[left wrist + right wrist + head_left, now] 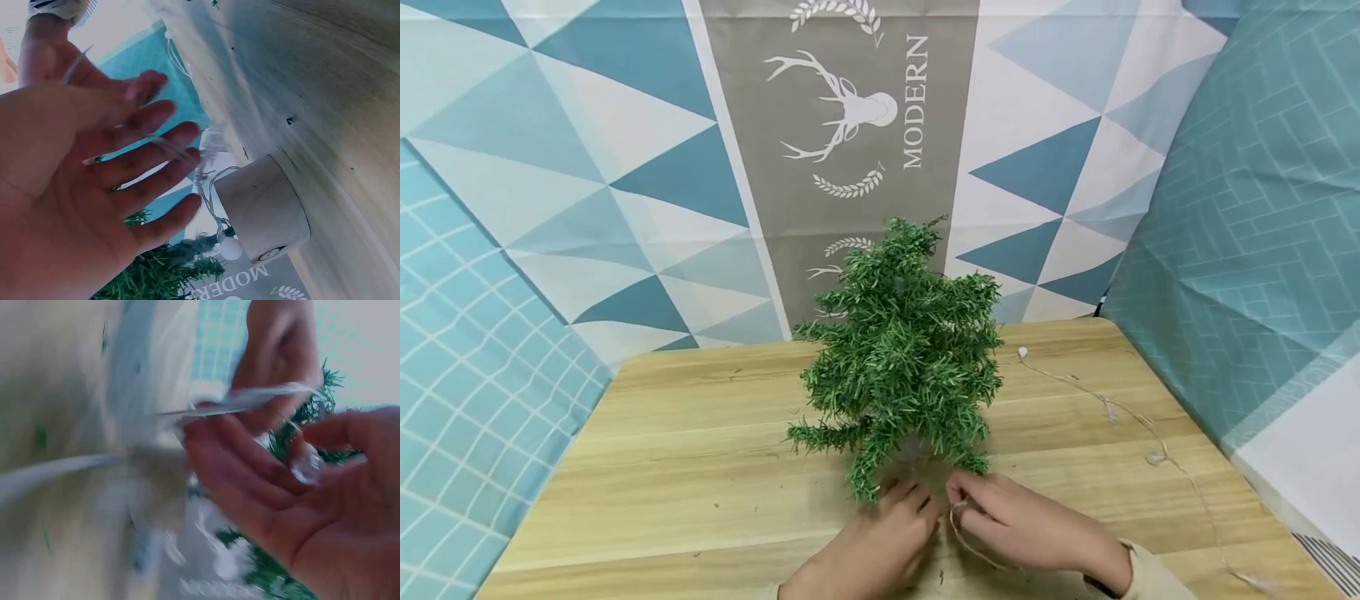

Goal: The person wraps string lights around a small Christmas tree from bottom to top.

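Observation:
A small artificial Christmas tree [902, 350] stands upright mid-table. Its pale round base [265, 209] shows in the left wrist view, with thin wire and a white ball-shaped bulb [230, 248] beside it. My left hand [887, 533] is low in front of the tree, its fingers extended and slightly spread near the base. Close on its right, my right hand [1015, 517] pinches the string lights between thumb and fingers. A clear bulb [306, 465] hangs by that thumb in the blurred right wrist view. The tree's branches hide part of the strand.
The rest of the string lights [1156, 457] trails along the right side of the wooden table [700, 467]. Patterned cloth [662, 167] hangs behind the table and at both sides. Small green bits lie scattered on the tabletop.

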`<control>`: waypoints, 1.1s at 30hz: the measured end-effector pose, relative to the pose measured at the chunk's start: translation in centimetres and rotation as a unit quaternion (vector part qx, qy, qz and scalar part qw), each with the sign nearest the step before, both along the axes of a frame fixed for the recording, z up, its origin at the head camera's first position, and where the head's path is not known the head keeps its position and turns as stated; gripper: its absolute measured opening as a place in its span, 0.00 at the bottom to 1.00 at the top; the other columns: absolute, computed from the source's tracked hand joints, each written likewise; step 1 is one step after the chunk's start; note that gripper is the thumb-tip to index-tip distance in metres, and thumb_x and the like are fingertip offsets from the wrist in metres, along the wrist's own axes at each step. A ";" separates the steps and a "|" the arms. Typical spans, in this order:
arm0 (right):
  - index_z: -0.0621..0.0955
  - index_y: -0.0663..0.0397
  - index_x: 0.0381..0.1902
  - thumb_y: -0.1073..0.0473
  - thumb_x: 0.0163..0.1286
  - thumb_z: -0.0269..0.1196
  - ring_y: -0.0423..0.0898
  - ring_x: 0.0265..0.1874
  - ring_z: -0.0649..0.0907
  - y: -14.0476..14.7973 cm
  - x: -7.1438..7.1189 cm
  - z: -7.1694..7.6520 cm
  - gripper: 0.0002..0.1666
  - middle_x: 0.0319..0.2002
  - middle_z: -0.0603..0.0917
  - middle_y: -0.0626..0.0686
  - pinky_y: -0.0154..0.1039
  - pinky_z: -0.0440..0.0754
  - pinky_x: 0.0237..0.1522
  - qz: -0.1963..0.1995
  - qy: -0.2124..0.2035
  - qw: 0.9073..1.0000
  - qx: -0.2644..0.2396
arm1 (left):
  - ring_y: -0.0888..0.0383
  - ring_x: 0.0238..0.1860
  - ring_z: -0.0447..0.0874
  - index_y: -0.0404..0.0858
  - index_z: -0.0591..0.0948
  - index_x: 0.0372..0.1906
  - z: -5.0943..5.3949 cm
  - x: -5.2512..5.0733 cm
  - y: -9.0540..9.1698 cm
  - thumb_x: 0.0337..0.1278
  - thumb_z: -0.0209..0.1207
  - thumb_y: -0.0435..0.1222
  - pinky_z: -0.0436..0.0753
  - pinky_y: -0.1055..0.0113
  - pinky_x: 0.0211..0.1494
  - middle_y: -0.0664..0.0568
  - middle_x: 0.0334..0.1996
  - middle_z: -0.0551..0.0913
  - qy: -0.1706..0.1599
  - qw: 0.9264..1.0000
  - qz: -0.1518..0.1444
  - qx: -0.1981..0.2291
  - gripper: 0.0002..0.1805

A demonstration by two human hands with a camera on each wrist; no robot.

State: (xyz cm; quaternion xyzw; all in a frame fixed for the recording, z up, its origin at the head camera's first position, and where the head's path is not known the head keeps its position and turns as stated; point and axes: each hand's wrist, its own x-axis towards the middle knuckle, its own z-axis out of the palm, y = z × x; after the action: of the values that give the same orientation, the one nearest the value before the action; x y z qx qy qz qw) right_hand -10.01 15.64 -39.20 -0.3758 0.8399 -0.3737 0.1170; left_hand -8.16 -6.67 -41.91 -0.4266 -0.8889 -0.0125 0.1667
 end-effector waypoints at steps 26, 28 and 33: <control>0.83 0.41 0.51 0.58 0.73 0.62 0.27 0.18 0.67 5.7 0.5 5.3 0.11 0.20 0.71 0.35 0.28 0.71 0.18 -0.035 0.027 0.998 -0.055 | 0.59 0.50 0.82 0.44 0.81 0.44 1.3 -1.1 -0.4 0.72 0.53 0.39 0.83 0.65 0.54 0.54 0.48 0.83 -0.025 0.988 0.012 0.150 0.07; 0.84 0.40 0.45 0.59 0.73 0.62 0.28 0.19 0.70 6.3 0.6 5.7 0.08 0.21 0.73 0.34 0.29 0.72 0.19 -0.052 0.037 0.997 -0.054 | 0.60 0.49 0.82 0.44 0.81 0.45 1.2 -1.2 -0.4 0.74 0.51 0.40 0.82 0.67 0.55 0.55 0.46 0.83 -0.034 0.985 0.008 0.171 0.09; 0.82 0.36 0.35 0.64 0.72 0.62 0.31 0.20 0.72 7.3 0.7 6.3 0.12 0.21 0.73 0.36 0.30 0.72 0.19 -0.068 0.077 0.992 -0.073 | 0.59 0.49 0.84 0.40 0.81 0.50 1.1 -1.5 -0.2 0.73 0.52 0.37 0.84 0.69 0.52 0.50 0.49 0.84 -0.042 0.976 -0.002 0.214 0.10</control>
State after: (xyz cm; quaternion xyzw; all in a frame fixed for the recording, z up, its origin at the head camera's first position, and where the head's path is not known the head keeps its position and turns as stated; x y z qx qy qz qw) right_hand -9.31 22.98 -32.88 -0.3530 0.8405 -0.4111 -0.0013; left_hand -9.68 -6.89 -40.85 -0.3818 -0.8712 -0.2202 0.2165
